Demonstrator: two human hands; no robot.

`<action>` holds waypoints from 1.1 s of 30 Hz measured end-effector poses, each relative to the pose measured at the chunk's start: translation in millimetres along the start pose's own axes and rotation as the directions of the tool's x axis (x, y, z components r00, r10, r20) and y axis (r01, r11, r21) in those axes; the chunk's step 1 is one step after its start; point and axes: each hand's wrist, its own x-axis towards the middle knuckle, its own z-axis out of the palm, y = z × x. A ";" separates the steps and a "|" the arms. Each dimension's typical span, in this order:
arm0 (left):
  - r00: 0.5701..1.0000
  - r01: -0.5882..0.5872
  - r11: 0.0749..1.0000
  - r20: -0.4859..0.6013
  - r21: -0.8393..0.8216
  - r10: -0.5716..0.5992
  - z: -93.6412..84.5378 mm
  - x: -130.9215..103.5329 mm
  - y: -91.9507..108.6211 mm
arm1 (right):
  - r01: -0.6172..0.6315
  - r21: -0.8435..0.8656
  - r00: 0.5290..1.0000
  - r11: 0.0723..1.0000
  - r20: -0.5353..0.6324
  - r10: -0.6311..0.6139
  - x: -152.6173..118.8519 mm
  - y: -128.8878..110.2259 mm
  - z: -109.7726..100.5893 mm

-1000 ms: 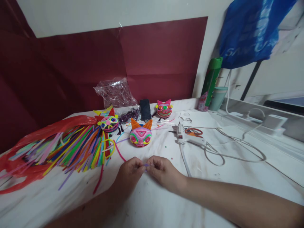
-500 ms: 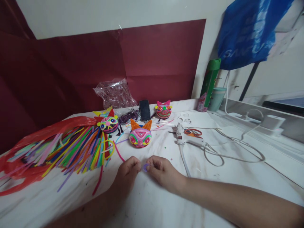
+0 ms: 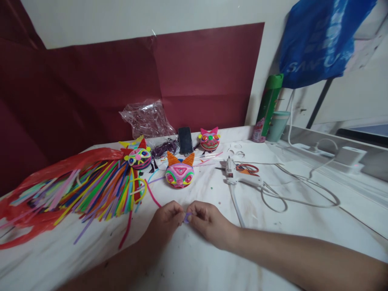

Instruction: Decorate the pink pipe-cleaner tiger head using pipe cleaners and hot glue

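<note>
Over the front of the table, my left hand (image 3: 167,219) and my right hand (image 3: 212,224) meet fingertip to fingertip. Both are closed in a pinch on a small purple coiled piece of pipe cleaner (image 3: 187,218), mostly covered by the fingers. Just beyond them sits a pink animal head (image 3: 179,176) with orange ears, made of wound pipe cleaners. A second colourful head (image 3: 138,158) is to its left, and a third with pink ears (image 3: 209,140) stands farther back. A pink pipe cleaner (image 3: 153,195) lies close to my left hand.
Loose pipe cleaners (image 3: 91,190) spread over a red plastic bag (image 3: 91,155) at left. To the right lie a white glue gun (image 3: 242,177) with its cord and red-handled scissors (image 3: 247,168). A phone (image 3: 185,140), green spray can (image 3: 268,109) and cup (image 3: 278,126) stand behind.
My left hand has moved slightly right, closing the gap to my right hand, and its fingertips now meet the purple piece. The objects on the table stay put.
</note>
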 end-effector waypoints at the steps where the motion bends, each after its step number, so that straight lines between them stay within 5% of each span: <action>1: 1.000 -0.001 1.000 0.005 0.007 0.001 0.1 -0.2 0.1 | 0.003 0.001 1.000 1.000 -0.004 -0.003 -0.1 -0.5 0.0; 9: 0.989 -0.103 0.991 -0.100 0.080 0.111 0.6 -1.0 6.5 | -0.074 0.232 0.996 0.970 -0.027 0.082 7.8 -5.9 -2.4; 15: 0.989 -0.081 0.995 -0.120 0.053 0.086 -0.8 1.6 2.1 | -0.120 0.370 0.988 0.921 -0.049 0.148 13.1 -5.1 -5.1; 33: 0.977 -0.052 0.999 -0.208 0.001 0.051 1.2 6.6 -5.3 | -0.112 0.378 0.984 0.919 -0.084 0.155 20.4 -6.6 -11.6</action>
